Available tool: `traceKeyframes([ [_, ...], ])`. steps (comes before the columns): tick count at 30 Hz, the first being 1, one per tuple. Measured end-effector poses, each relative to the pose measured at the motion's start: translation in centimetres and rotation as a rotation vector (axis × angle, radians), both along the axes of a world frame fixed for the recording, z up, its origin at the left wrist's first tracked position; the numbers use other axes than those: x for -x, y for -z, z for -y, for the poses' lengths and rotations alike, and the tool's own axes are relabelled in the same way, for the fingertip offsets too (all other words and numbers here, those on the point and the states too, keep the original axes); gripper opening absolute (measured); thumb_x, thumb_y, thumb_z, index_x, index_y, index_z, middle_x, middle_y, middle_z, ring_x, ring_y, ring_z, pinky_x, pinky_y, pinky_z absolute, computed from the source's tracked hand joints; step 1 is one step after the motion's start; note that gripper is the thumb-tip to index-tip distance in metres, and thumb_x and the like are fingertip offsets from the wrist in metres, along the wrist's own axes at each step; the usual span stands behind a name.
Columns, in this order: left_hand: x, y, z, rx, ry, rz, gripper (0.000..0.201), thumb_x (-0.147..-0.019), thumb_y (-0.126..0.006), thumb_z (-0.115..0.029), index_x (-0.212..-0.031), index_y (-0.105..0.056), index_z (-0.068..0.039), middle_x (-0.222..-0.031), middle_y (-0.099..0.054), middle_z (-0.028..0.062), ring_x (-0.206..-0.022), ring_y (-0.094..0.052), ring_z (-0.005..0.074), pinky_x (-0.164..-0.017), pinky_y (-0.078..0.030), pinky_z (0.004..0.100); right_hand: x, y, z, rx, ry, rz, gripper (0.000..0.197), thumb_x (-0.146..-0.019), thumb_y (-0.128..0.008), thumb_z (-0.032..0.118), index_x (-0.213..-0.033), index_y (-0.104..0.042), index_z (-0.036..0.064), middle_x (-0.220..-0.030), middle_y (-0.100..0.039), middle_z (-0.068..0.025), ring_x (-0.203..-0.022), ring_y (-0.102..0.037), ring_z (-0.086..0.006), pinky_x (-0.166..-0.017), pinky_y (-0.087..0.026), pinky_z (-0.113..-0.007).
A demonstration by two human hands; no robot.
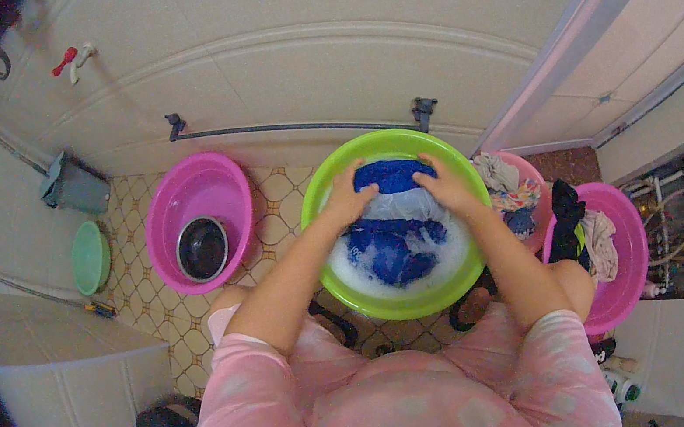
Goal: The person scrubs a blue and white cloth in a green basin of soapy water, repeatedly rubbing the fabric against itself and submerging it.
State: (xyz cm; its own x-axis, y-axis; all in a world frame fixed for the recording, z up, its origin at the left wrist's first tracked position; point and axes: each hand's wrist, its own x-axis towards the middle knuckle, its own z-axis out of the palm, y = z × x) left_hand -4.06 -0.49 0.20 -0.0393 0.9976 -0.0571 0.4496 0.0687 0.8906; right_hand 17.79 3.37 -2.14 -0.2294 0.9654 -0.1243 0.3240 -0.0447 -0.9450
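Note:
A lime-green basin [344,288] stands on the tiled floor in front of me, holding sudsy water and a dark blue cloth [395,245]. My left hand [347,198] grips the cloth at the basin's far left. My right hand [444,185] grips the same cloth at the far right. Between the two hands the cloth bunches up, blue with a pale wet fold. Both forearms reach in from below, and my pink spotted sleeves fill the lower part of the view.
A magenta basin [169,208] with a dark metal bowl [202,249] in it stands to the left. Two pink basins [626,277] piled with clothes stand to the right. A green lid [89,256] and a grey bin [75,188] are by the left wall. A grey pipe [293,125] runs along the back wall.

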Motion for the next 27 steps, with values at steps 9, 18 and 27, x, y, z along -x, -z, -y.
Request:
traceKeyframes([
  [9,0.4,6.1,-0.8,0.102,0.168,-0.398,0.047,-0.077,-0.049,-0.016,-0.123,-0.040,-0.012,-0.115,-0.046,0.0223,-0.104,-0.045,0.0375,-0.091,-0.035,0.0424,3.0,1.3,2.5,-0.124,-0.374,0.744,0.038,-0.079,-0.048,0.019,-0.115,-0.047,0.0080,-0.104,-0.053,-0.0217,-0.091,-0.053,-0.0399,-0.081,-0.041,-0.046],
  [18,-3.1,-0.1,0.1,0.649,-0.221,1.219,0.046,-0.079,-0.041,-0.053,-0.099,-0.057,-0.014,-0.091,-0.060,0.0090,-0.078,-0.057,0.0267,-0.073,-0.045,0.0416,7.2,-1.8,4.9,-0.143,0.106,0.005,0.027,-0.077,-0.054,0.028,-0.094,-0.055,0.0066,-0.097,-0.054,-0.0168,-0.090,-0.052,-0.0345,-0.080,-0.040,-0.040],
  [27,-4.7,1.0,-0.4,0.701,-0.241,1.255,0.033,-0.080,-0.050,-0.045,-0.089,-0.054,-0.014,-0.075,-0.056,0.0074,-0.068,-0.053,0.0212,-0.064,-0.045,0.0396,7.3,-4.1,7.7,-0.540,-0.230,0.258,0.016,-0.077,-0.054,0.021,-0.082,-0.055,0.0067,-0.078,-0.053,-0.0122,-0.071,-0.055,-0.0314,-0.061,-0.044,-0.041],
])
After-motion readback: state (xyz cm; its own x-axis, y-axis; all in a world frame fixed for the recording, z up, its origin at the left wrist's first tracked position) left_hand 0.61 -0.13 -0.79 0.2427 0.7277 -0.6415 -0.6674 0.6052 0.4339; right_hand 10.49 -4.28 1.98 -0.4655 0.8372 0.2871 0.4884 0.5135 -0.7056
